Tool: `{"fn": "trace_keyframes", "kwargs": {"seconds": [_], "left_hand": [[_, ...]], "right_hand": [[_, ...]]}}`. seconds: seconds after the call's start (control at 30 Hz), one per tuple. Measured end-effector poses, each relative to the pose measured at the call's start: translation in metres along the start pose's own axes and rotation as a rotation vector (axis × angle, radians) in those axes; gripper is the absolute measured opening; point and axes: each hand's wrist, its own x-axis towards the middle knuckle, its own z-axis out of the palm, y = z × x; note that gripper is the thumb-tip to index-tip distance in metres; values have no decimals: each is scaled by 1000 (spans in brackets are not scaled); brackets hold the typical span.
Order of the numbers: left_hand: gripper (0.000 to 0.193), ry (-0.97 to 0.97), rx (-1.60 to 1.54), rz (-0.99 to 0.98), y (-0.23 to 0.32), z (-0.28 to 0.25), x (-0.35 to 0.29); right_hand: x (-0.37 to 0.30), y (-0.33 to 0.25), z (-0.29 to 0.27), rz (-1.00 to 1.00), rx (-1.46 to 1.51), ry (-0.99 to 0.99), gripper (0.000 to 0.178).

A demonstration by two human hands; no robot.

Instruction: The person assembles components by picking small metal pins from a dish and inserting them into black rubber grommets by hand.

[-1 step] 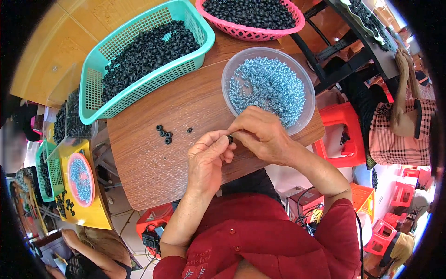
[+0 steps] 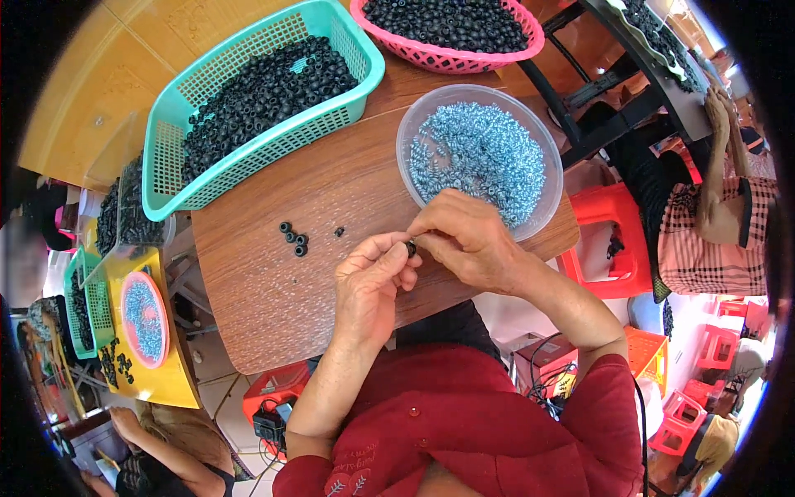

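Head view, looking down on a brown wooden tabletop [image 2: 257,323]: pinching a small dark part [image 2: 411,248] between the thumb and fingers of the left hand [image 2: 369,282], over the tabletop near its front edge. Pressing together the thumb and forefinger of the right hand [image 2: 476,253], just beside that part; impossible to tell about anything between those fingertips, too small to make out. Lying to the left of both hands: a cluster of black rings [image 2: 295,239] and, nearer the left hand, one lone black piece [image 2: 339,232]. Standing just beyond the right hand: a round clear tub [image 2: 553,186] of small silvery-blue pieces [image 2: 489,153]. Set farther back: a turquoise basket [image 2: 265,157] heaped with black beads [image 2: 265,103], and to its right a pink basket [image 2: 447,60] with more. Dressed in a dark red shirt [image 2: 447,385]. Seen off to the right: a red stool [image 2: 633,240].
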Motion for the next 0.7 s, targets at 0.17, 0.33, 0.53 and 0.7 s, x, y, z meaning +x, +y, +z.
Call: {"fn": "trace_keyframes", "kwargs": {"seconds": [0.17,0.33,0.53,0.7], "left_hand": [[19,-7,-21,5,1,-7,-1],[19,-23,-56,41,0,-11,0],[19,26,-28,116,-1,-11,-2],[18,57,22,124,-4,-13,-6]], "right_hand": [[3,-6,0,74,60,-25,11],[7,-8,5,-14,47,22,14],[3,-11,10,6,56,-3,16],[2,-18,14,42,90,11,17]]}}
